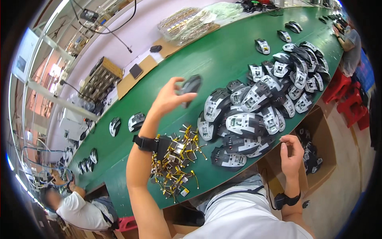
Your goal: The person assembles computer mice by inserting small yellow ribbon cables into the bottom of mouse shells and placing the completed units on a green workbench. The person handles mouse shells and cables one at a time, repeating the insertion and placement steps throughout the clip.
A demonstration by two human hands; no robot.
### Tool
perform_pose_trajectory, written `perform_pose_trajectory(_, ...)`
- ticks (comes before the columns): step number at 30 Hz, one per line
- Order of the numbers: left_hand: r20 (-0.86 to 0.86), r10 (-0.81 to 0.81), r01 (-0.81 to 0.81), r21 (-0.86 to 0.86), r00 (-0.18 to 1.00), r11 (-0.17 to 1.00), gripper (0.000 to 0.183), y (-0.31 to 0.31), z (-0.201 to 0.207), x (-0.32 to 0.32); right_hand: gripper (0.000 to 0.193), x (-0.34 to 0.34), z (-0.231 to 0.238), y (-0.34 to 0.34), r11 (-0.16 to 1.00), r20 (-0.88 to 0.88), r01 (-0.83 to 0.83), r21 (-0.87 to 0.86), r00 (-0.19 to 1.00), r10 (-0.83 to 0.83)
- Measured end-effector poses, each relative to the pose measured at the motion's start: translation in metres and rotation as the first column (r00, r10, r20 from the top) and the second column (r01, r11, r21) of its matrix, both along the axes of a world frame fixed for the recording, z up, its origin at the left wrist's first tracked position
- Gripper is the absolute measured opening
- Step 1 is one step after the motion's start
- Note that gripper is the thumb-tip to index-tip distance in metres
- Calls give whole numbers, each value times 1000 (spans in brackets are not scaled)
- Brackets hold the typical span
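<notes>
A green worktop (223, 47) runs across the view, carrying a large heap of black-and-white computer mouse shells (245, 123) along its near edge. A cardboard box (327, 165) holding similar shells stands below that edge. Left of the heap, also by the near edge, lies a tangle of small battery packs with yellow leads (175, 157), beside the left forearm. The left hand (175, 95) reaches above the worktop, beyond the battery packs, pinching a dark mouse part (192, 88) between thumb and fingers. That part is held up just left of the heap's far side, well apart from the right hand (291, 153), which hangs released, fingers loosely curled, off the near edge.
</notes>
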State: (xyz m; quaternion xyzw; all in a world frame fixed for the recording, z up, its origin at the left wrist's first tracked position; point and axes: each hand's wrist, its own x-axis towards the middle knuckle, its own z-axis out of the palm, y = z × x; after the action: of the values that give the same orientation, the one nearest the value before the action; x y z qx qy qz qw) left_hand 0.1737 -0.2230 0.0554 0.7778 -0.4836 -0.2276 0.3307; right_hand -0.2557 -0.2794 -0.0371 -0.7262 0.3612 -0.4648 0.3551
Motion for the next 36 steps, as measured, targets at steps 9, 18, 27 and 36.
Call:
perform_pose_trajectory(9, 404, -172, 220, -76, 899, 973, 70, -22, 9, -100, 17, 14, 4, -2, 998, -15, -53, 14, 998, 53)
perform_pose_trajectory(18, 361, -166, 248, -194, 918, 949, 48, -24, -10, -98, 18, 10, -6, -2, 998, -21, -47, 39, 999, 48)
perform_pose_trajectory(27, 39, -123, 124, -23, 992, 992, 51, -48, -35, -26, 17, 12, -12, -5, 998, -27, -48, 46, 998, 50)
perform_pose_trajectory(36, 96, -54, 24, 288, 994, 957, 74, -45, -86, 21, 16, 9, -23, -10, 993, -42, -53, 102, 997, 57)
